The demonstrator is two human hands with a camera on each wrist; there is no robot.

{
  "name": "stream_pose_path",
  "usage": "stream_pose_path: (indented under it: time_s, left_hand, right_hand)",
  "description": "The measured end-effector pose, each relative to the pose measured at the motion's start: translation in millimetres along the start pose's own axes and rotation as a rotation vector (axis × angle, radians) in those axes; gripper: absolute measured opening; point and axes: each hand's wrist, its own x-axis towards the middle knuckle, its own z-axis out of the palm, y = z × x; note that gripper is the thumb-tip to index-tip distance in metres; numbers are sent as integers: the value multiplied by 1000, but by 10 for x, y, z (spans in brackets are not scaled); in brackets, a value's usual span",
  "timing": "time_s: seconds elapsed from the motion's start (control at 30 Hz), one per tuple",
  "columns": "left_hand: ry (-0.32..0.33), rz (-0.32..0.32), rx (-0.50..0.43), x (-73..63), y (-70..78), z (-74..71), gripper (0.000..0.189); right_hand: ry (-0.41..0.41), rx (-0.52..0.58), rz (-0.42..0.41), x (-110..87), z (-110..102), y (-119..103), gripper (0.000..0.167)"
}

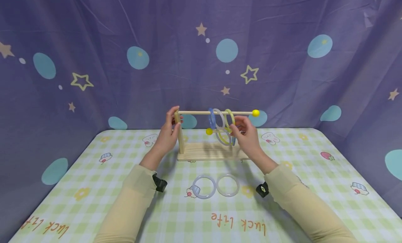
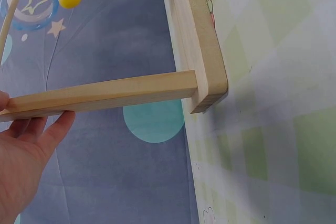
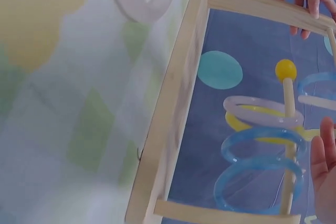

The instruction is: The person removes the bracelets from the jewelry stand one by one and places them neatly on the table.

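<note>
My left hand [image 1: 168, 134] grips the upper part of the left post [image 2: 105, 92] of a wooden ring stand, thumb on one side and fingers on the other. On its upper rod [image 1: 194, 112] hang a blue ring [image 1: 211, 119], a whitish ring [image 1: 219, 118] and a yellow ring [image 1: 230, 113]. My right hand [image 1: 248, 136] pinches the yellow ring near the rod's right part. Below, a shorter rod with a yellow ball end [image 3: 286, 70] carries a pale purple ring [image 3: 247, 100], another yellow ring [image 3: 232, 121] and two blue rings [image 3: 226, 148].
Two loose translucent rings, a left one [image 1: 204, 197] and a right one [image 1: 228, 195], lie side by side in front of the stand's base [image 1: 201, 152]. A checked cloth [image 1: 176, 218] covers the table. Behind it hangs a purple curtain [image 1: 176, 72]. A yellow ball [image 1: 255, 113] caps the upper rod.
</note>
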Motion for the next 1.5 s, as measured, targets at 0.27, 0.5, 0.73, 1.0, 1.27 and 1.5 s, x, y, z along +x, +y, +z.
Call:
stream_pose_path:
  time_s: [0.27,0.5,0.73,1.0,1.27,1.5]
  left_hand:
    - [3,2,-5,0,2,-1,53]
    - [-1,4,-1,0,5,1,52]
    - [-6,2,5,0,-1,-1,51]
    - [-4,3,3,-2,4,-3,52]
    - [-2,-5,-2,-6,21,-4,53]
    - [2,0,0,-5,26,0,52]
  right_hand:
    - [77,24,24,-8,-126,32,24]
    - [139,67,-3,-10,-223,144,24]
    - [190,76,48,5,-315,288,25]
    - [221,58,24,-27,-346,131,26]
    - [262,72,-17,-25,-370,155,25]
    - [306,66,-16,-16,-437,149,25]
